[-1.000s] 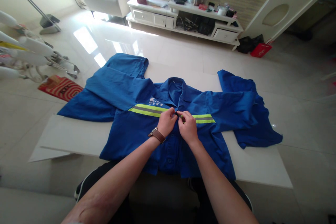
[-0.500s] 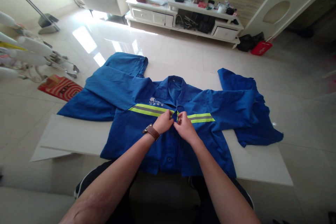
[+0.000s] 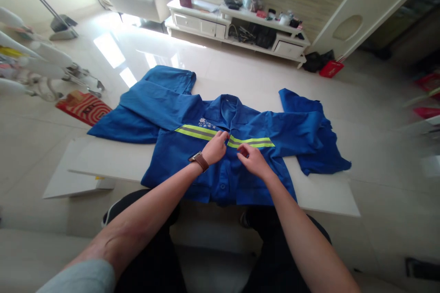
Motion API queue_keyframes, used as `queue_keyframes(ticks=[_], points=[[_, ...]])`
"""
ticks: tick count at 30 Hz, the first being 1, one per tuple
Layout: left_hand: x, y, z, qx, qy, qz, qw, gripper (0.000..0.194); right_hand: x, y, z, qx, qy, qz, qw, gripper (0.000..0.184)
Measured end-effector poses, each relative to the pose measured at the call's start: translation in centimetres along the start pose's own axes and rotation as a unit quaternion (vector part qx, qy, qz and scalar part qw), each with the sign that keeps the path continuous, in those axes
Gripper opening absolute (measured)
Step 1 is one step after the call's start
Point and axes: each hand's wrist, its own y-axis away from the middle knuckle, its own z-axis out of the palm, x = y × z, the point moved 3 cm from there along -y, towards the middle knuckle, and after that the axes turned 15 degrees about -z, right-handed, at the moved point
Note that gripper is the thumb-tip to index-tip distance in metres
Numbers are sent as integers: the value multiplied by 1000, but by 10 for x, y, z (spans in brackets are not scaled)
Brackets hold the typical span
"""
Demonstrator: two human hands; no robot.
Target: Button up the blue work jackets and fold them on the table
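Note:
A blue work shirt [image 3: 192, 110] with a yellow-and-grey reflective stripe lies front-up and spread out on a low white table [image 3: 110, 165]. My left hand [image 3: 216, 148], with a brown watch on its wrist, pinches the shirt's front placket at the stripe. My right hand [image 3: 252, 161] rests on the shirt just right of the placket, its fingers curled and a little apart from the left hand. Both sleeves lie spread out to the sides.
A red patterned bag [image 3: 84, 107] lies on the floor at the left beside a white rack [image 3: 41, 68]. A white TV cabinet [image 3: 237, 32] with clutter stands at the back. A red bag [image 3: 330, 68] sits by the white door. My dark-trousered knees are under the table's near edge.
My hands, pinched together at the placket before, have come apart: the right hand has drawn back toward me and to the right. The camera has tilted a little.

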Motion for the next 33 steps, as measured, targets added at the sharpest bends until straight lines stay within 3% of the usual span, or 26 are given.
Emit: queue_keyframes(ticks=[3,6,8,11,13,15,19,22,25,28,30,33], points=[[7,23,16,-63,-71,106,990,37,-1,52,-14,6,57,54,997,16],[-9,38,28,-120,-131,56,982,47,1,126,8,-65,-1,138,988,19],[-17,49,28,-110,-116,25,987,53,3,174,33,-113,-14,169,979,20],[-18,85,25,-17,-23,2,1000,50,5,223,65,-101,32,172,979,17],[-16,125,30,56,44,-16,997,42,4,231,79,-82,43,154,984,17],[-19,169,49,81,55,-37,995,30,0,223,88,-66,42,130,988,18],[-46,228,108,-2,160,-147,976,22,-15,189,88,-9,65,93,993,23],[-61,233,137,-24,222,-205,953,30,-26,179,73,44,111,74,990,29],[-62,223,149,-28,234,-206,950,39,-27,190,55,52,187,70,978,39],[-59,214,154,-34,235,-211,948,40,-14,211,48,-28,234,149,960,65],[-60,208,155,-34,227,-221,948,33,-4,221,51,-81,240,202,946,78],[-61,199,154,-27,215,-238,947,16,4,222,59,-122,245,226,935,88]])
